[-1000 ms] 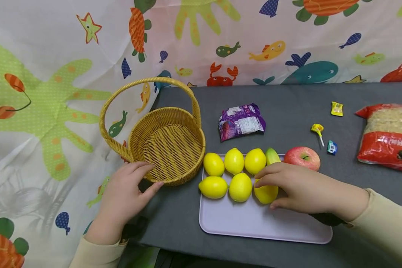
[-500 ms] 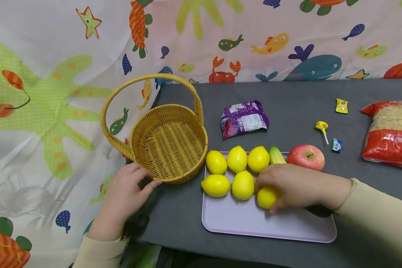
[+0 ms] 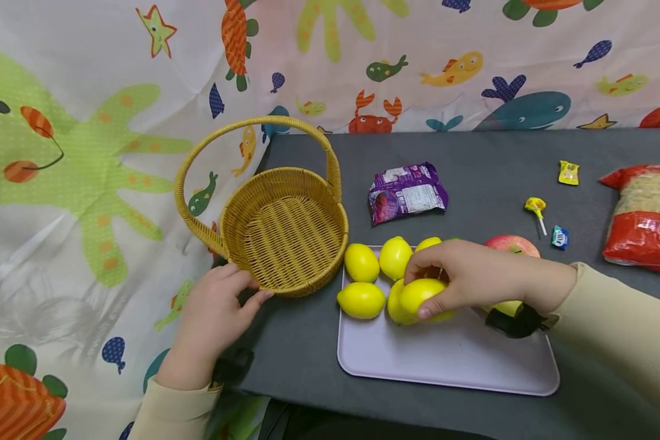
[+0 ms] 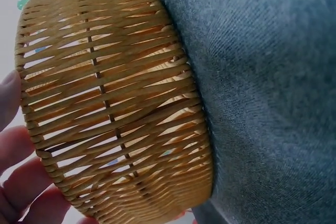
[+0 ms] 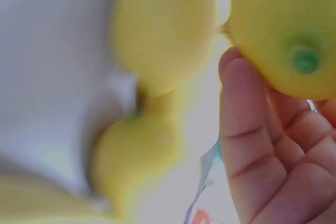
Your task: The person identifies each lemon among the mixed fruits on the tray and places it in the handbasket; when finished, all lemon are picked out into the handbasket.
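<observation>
My right hand point(image 3: 467, 275) holds a lemon point(image 3: 420, 294) between thumb and fingers over the lilac tray point(image 3: 445, 363), just in front of another lemon. The held lemon point(image 5: 289, 19) shows its green tip in the right wrist view, where other lemons look blurred. Several lemons point(image 3: 361, 300) sit in two rows on the tray's left part. My left hand point(image 3: 214, 321) grips the near-left rim of the wicker basket point(image 3: 291, 238), which has nothing in it. In the left wrist view, fingers point(image 4: 26, 179) lie at the edge of the basket's woven wall point(image 4: 115, 108).
Behind the right hand are an apple point(image 3: 514, 244) and a mostly hidden yellow-green item point(image 3: 508, 307). Farther back lie a purple packet point(image 3: 409, 192), a lollipop point(image 3: 536, 208) and wrapped candies point(image 3: 560, 237). A red bag point(image 3: 646, 220) lies far right.
My right hand has closed on the lemon at the near row's right end and lifted it leftward. My left hand stays at the basket rim; the whole head view has shifted slightly.
</observation>
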Demonstrator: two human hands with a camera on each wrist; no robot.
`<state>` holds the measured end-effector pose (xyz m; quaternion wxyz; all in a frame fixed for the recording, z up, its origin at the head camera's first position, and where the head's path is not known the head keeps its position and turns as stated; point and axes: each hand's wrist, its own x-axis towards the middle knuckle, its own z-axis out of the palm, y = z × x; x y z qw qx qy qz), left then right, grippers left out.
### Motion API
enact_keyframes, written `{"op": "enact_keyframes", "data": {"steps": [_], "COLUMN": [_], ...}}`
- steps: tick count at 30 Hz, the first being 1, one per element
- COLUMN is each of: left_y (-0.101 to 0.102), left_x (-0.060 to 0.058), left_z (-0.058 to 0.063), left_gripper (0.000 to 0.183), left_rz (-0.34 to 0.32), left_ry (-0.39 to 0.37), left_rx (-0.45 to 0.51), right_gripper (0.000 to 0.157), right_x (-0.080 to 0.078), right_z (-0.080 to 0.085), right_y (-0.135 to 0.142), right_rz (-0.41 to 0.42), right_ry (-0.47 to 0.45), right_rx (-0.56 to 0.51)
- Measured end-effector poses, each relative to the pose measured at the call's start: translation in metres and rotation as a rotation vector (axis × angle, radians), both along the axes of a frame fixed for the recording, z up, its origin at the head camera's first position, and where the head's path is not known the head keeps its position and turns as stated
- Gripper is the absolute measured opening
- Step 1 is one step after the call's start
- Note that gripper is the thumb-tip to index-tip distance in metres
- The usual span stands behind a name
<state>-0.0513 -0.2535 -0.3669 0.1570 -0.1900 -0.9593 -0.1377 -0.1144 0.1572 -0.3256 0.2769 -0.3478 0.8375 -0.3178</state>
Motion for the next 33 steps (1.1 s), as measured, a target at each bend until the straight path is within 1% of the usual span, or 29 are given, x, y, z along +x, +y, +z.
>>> {"op": "enact_keyframes", "data": {"steps": [2, 5, 8, 9, 11, 14, 16, 17, 20, 24, 27, 30, 33], "left_y": [0.001, 0.001, 0.001, 0.001, 0.002, 0.002, 0.001, 0.001, 0.001, 0.001, 0.001, 0.001, 0.000], "left_x": [0.000, 0.000, -0.001, -0.001, -0.002, -0.001, -0.001, 0.000, 0.000, 0.000, 0.000, 0.000, 0.000], "left_z": [0.000, 0.000, 0.000, 0.000, 0.000, 0.000, 0.001, 0.001, 0.000, -0.001, -0.002, -0.003, -0.004], "left_gripper": [0.023, 0.023, 0.024, 0.024, 0.025, 0.026, 0.026, 0.026, 0.026, 0.027, 0.027, 0.026, 0.025], "left_rz": [0.004, 0.005, 0.005, 0.005, 0.009, 0.017, 0.020, 0.022, 0.017, 0.008, 0.004, -0.004, -0.013], "left_ry": [0.004, 0.005, 0.008, 0.010, 0.012, 0.007, 0.005, 0.005, 0.018, 0.040, 0.045, 0.052, 0.062], "left_rx": [0.004, 0.008, 0.015, 0.018, 0.022, 0.025, 0.028, 0.030, 0.037, 0.044, 0.047, 0.054, 0.061], "right_gripper": [0.035, 0.032, 0.032, 0.033, 0.034, 0.039, 0.042, 0.043, 0.048, 0.055, 0.056, 0.054, 0.053], "right_x": [-0.009, -0.024, -0.038, -0.042, -0.049, -0.058, -0.061, -0.062, -0.063, -0.061, -0.060, -0.058, -0.055], "right_z": [0.007, 0.016, 0.021, 0.021, 0.019, 0.013, 0.009, 0.006, -0.003, -0.015, -0.022, -0.027, -0.030], "right_y": [-0.015, -0.042, -0.073, -0.083, -0.104, -0.135, -0.156, -0.166, -0.191, -0.214, -0.224, -0.230, -0.235], "right_rz": [-0.012, -0.050, -0.117, -0.144, -0.212, -0.303, -0.345, -0.355, -0.349, -0.351, -0.349, -0.305, -0.261], "right_ry": [-0.056, -0.120, -0.169, -0.188, -0.255, -0.340, -0.374, -0.374, -0.334, -0.242, -0.189, -0.119, -0.041], "right_rx": [-0.051, -0.109, -0.175, -0.197, -0.244, -0.282, -0.287, -0.279, -0.226, -0.082, 0.029, 0.114, 0.161]}}
